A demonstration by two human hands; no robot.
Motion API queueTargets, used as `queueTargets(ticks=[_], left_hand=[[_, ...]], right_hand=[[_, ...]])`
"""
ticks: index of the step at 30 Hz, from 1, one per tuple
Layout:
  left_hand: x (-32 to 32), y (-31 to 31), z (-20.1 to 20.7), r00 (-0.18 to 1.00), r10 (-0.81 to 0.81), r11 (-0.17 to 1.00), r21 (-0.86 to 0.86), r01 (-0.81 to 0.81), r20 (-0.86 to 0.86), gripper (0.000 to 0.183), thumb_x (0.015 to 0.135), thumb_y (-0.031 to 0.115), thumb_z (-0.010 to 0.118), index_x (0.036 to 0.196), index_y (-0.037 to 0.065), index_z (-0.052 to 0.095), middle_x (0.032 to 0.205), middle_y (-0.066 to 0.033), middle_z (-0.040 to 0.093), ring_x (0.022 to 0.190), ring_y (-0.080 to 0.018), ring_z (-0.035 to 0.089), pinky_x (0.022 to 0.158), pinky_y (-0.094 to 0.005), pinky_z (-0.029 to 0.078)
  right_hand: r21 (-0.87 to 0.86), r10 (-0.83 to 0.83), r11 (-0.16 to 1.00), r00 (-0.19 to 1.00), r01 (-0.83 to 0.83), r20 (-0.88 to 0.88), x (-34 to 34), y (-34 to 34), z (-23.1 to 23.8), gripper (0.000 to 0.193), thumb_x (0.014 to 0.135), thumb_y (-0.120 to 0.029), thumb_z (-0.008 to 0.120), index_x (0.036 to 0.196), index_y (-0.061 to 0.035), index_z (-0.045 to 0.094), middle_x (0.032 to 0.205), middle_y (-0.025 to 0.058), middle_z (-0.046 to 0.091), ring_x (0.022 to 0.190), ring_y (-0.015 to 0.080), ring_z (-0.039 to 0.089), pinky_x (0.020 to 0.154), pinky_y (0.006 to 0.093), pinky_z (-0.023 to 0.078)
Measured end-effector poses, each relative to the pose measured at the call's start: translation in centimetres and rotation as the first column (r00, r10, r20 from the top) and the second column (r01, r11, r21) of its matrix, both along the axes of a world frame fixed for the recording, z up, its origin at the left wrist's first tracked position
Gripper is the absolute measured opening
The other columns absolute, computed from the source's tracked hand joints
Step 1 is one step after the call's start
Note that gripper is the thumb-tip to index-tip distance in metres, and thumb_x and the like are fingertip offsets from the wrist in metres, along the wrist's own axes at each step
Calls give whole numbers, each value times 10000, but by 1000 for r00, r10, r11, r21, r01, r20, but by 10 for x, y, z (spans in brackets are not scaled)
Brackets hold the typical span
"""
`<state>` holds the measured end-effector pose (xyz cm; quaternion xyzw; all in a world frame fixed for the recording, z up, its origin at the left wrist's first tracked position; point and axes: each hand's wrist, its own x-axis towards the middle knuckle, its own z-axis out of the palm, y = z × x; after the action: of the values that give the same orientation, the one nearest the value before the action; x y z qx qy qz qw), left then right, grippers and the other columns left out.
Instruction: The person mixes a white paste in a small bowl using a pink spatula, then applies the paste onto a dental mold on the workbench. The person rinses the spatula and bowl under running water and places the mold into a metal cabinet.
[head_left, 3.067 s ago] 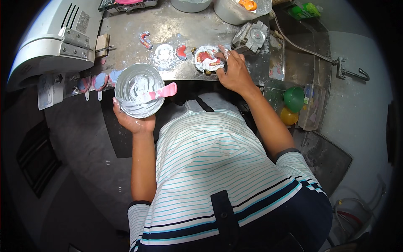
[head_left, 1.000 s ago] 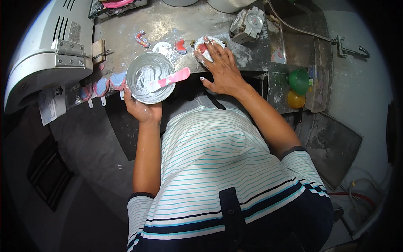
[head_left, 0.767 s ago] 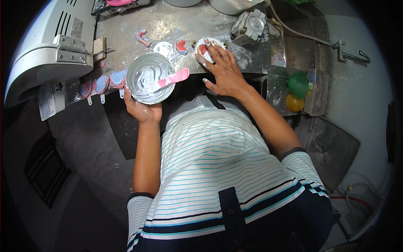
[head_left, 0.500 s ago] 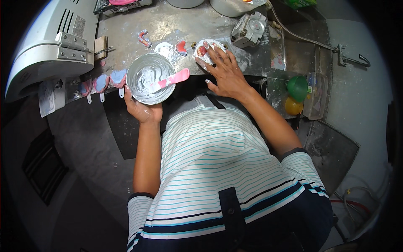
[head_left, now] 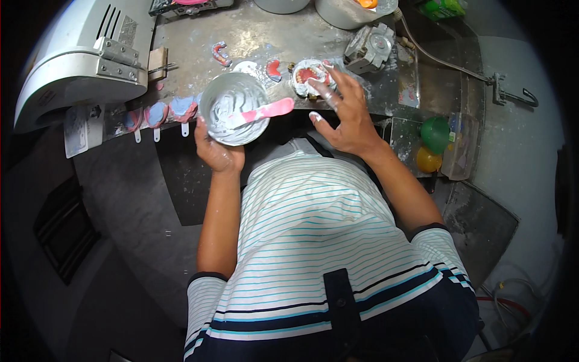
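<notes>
The biggest thing is the grey metal counter [head_left: 193, 42], smeared with white and blue bits. Next is a big white machine [head_left: 78, 84] at its left end. A round grey tub [head_left: 344, 17] sits at the far side, with something orange in it.

Then comes a round bowl [head_left: 211, 99], up in the air just past the near edge of the counter. Thick pale grey paste coats its inside. The left hand [head_left: 218, 155] has its grip around the bowl, with the palm low down and the thumb up the left side.

The right hand [head_left: 354, 123] is about as big. Its grip is loose and holds nothing, with the thumb well apart from the fingers. The fingers reach over the right side of a round white mold [head_left: 306, 75]; I can't tell if they touch it. The mold lies on the counter near the front edge, with a red gum shape and little teeth in it.

A blocky metal thing [head_left: 369, 49] sits behind it, to the right. A pink spatula [head_left: 271, 110] rests in the bowl, its handle poking out over the right rim. Smallest are two red curved pieces [head_left: 273, 70], left of the mold.
</notes>
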<state>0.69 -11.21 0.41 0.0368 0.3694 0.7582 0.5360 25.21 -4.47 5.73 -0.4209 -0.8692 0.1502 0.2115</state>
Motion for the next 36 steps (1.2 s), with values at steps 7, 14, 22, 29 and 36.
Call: queueTargets(ticks=[7, 14, 22, 29, 36], left_hand=[[13, 14, 3, 991, -75, 994, 69, 83, -108, 742, 852, 453, 560, 1422, 1, 408, 1371, -141, 516, 1295, -286, 491, 1115, -420, 359], [8, 23, 0, 988, -57, 982, 169, 81, -146, 780, 832, 449, 569, 1435, -7, 375, 1376, -190, 498, 1296, -321, 485, 1123, -442, 352], [14, 33, 2, 979, -66, 981, 167, 98, -191, 768, 852, 471, 549, 1430, -6, 379, 1373, -197, 501, 1295, -324, 485, 1127, -447, 348], [7, 29, -6, 1000, -8, 1000, 2, 9, -8, 967, 906, 790, 308, 1426, -19, 411, 1410, -164, 497, 1315, -310, 474, 1136, -448, 343], [-4, 28, -4, 991, 58, 995, -68, -66, -121, 901, 942, 711, 354, 1409, -57, 419, 1404, -178, 509, 1299, -323, 499, 1115, -448, 382]], right_hand=[[-406, -61, 912, 998, 68, 30, -57, -4, 29, 341, 859, -261, 713, 1038, 21, 648, 974, 197, 663, 806, 389, 666, 749, 457, 536], [-35, -50, 998, 992, 46, -115, -57, -11, 31, 151, 849, -36, 666, 992, 11, 658, 842, 151, 603, 711, 328, 644, 611, 404, 526], [-485, -242, 871, 925, 74, -292, -60, -24, 28, 131, 856, -64, 690, 954, 20, 715, 700, 144, 641, 561, 282, 589, 565, 377, 473], [-968, -688, 237, 689, -83, -227, -10, -26, 30, 245, 901, -191, 741, 1002, 32, 742, 686, 27, 660, 566, 26, 518, 464, 200, 360], [-190, -632, 773, 760, 606, -149, 21, -26, 11, 183, 870, -92, 706, 982, 54, 712, 799, 205, 686, 667, 361, 671, 603, 375, 526]])
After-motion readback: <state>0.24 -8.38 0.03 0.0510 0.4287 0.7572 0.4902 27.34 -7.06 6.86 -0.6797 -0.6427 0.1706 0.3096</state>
